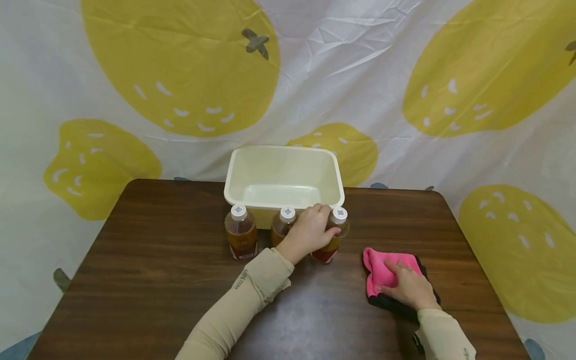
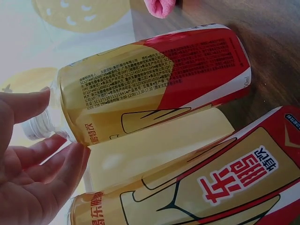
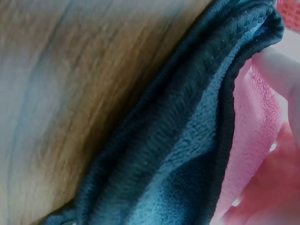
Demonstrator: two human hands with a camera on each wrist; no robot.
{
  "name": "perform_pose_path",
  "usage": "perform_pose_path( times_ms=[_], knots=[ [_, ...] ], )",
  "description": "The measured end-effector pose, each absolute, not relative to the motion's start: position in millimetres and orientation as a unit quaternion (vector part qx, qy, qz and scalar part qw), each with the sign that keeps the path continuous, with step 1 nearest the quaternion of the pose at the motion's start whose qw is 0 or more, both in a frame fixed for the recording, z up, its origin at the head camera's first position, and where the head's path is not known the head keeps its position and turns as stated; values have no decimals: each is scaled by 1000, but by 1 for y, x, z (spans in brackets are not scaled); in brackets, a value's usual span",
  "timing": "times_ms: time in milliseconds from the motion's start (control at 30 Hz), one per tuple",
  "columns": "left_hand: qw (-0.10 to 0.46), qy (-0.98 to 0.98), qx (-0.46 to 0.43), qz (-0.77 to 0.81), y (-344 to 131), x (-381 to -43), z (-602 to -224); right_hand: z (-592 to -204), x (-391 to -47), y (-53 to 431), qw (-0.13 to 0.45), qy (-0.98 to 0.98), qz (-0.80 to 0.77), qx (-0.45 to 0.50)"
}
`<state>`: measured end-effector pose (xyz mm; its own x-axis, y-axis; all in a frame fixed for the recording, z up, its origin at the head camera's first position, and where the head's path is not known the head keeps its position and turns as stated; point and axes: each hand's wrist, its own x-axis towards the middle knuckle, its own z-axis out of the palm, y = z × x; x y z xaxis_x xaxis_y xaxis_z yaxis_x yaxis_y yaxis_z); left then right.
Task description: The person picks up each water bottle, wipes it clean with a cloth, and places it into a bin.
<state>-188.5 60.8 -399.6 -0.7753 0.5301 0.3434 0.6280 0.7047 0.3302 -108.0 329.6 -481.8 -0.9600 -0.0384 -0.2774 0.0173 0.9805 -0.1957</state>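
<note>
Three bottles of amber drink with white caps stand in a row: a left bottle (image 1: 243,232), a middle bottle (image 1: 280,231) partly behind my left hand, and a right bottle (image 1: 335,240). My left hand (image 1: 310,230) holds the right bottle near its neck; in the left wrist view the thumb and fingers lie around the neck of that gold-and-red labelled bottle (image 2: 159,84). Farther right, my right hand (image 1: 411,287) rests with spread fingers on a folded pink cloth (image 1: 382,270) with dark edging. The cloth's dark trim (image 3: 187,103) fills much of the right wrist view.
A cream plastic basin (image 1: 283,200) stands at the table's back edge, right behind the bottles. All of this is on a dark wooden table (image 1: 157,280). A lemon-print sheet (image 1: 337,60) hangs behind and along the sides.
</note>
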Motion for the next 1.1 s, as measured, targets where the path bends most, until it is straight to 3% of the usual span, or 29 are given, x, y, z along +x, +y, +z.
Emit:
perform_pose_path(
  times_ms=[700,1000,1100],
  knots=[
    [82,-912,-308,-258,61,-190,-400,-484,-93,310,33,995,-89,5],
    [87,-908,-317,-261,61,-191,-400,-468,-95,311,18,992,-123,12],
    [86,-908,-317,-258,61,-191,-401,-460,-95,312,-12,988,-153,12]
  ],
)
